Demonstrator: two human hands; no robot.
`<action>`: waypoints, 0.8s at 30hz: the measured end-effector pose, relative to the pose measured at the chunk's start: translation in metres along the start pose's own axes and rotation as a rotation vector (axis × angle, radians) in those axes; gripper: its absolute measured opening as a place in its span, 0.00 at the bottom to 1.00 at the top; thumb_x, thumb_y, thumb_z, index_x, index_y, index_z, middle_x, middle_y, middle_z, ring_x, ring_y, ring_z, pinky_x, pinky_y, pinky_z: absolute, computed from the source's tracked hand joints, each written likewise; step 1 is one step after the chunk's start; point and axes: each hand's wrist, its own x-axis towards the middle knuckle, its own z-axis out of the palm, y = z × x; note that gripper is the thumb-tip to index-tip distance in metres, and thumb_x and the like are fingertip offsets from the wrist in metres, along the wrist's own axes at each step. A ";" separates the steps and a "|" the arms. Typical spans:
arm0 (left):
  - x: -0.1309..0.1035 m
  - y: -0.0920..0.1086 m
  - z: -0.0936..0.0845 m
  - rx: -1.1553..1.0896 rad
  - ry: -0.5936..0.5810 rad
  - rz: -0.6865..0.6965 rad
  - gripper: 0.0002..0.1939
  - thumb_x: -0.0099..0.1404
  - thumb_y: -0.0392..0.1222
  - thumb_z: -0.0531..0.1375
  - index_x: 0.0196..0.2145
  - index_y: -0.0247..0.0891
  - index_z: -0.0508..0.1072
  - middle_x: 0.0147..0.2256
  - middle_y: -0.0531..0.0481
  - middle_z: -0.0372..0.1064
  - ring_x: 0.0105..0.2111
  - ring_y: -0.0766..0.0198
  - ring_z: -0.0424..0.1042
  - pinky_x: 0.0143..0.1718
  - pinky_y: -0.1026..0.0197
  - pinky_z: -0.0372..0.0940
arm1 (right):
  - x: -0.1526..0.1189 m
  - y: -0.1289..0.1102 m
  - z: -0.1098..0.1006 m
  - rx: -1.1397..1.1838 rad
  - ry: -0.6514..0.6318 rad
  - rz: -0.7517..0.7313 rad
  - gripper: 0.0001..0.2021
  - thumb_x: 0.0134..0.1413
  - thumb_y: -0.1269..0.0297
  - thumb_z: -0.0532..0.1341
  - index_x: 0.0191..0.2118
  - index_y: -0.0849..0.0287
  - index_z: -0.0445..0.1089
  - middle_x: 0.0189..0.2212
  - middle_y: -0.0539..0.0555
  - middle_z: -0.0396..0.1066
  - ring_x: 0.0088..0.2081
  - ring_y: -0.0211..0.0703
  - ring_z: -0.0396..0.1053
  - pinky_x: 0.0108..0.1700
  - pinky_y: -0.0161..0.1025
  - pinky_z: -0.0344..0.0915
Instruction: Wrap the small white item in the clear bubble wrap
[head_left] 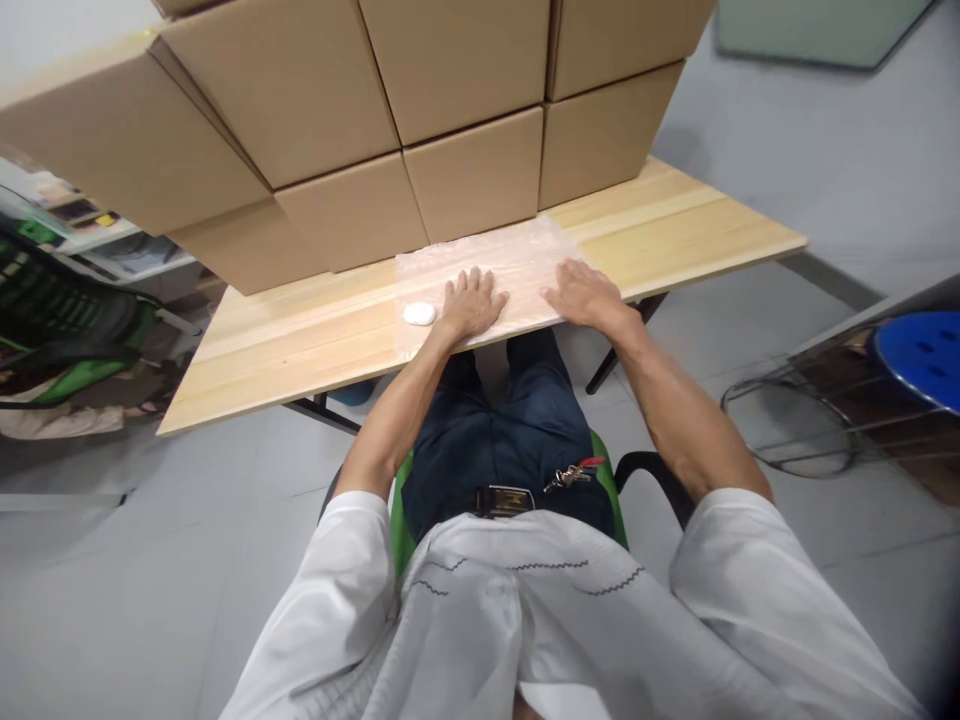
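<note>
left hand (475, 302) and right hand (581, 292) lie flat, grasping nothing, on a translucent sheet (525, 262), seemingly fully spread across the surface (300, 340); a white object (419, 314) sits untouched.

A: Item one, the support?
B: My table (277, 345): pale wooden top, streaked grain running lengthwise; dark metal supports (319, 414) below, long edge toward me.
A: Item two, standing on it?
B: Cardboard boxes (480, 178), plain brown, the bottom row of a stack; set close together along the far side, facing me.
A: Item three, lying flat?
B: I list one plastic sheet (521, 258), see-through, pinkish, slightly wrinkled; near the middle, from the foot of the boxes to my edge of the top.
A: Item four?
B: One white piece (419, 314), small, rounded, at the sheet's left end. Whether it lies above or beneath the sheet I cannot tell.
</note>
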 end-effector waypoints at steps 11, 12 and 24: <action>-0.004 -0.005 0.003 0.012 -0.037 0.061 0.46 0.95 0.60 0.45 0.99 0.40 0.50 0.99 0.41 0.38 0.99 0.35 0.37 0.99 0.28 0.37 | 0.028 -0.082 0.003 0.259 -0.040 -0.358 0.46 0.94 0.30 0.43 0.97 0.52 0.60 0.99 0.60 0.47 0.99 0.67 0.41 0.99 0.69 0.39; -0.004 -0.005 0.003 0.013 -0.046 0.076 0.46 0.95 0.60 0.45 1.00 0.42 0.49 0.99 0.43 0.39 0.99 0.36 0.37 0.99 0.27 0.36 | 0.037 -0.095 0.004 0.282 -0.108 -0.373 0.44 0.95 0.32 0.43 0.98 0.51 0.60 0.99 0.57 0.47 0.99 0.64 0.42 0.99 0.66 0.38; -0.016 -0.002 0.003 -0.006 -0.037 0.076 0.47 0.96 0.65 0.46 0.99 0.41 0.48 0.99 0.38 0.35 0.99 0.31 0.37 0.98 0.25 0.38 | 0.120 -0.060 0.008 0.154 -0.164 -0.186 0.46 0.92 0.37 0.50 0.99 0.56 0.53 1.00 0.66 0.40 0.99 0.81 0.36 0.95 0.88 0.33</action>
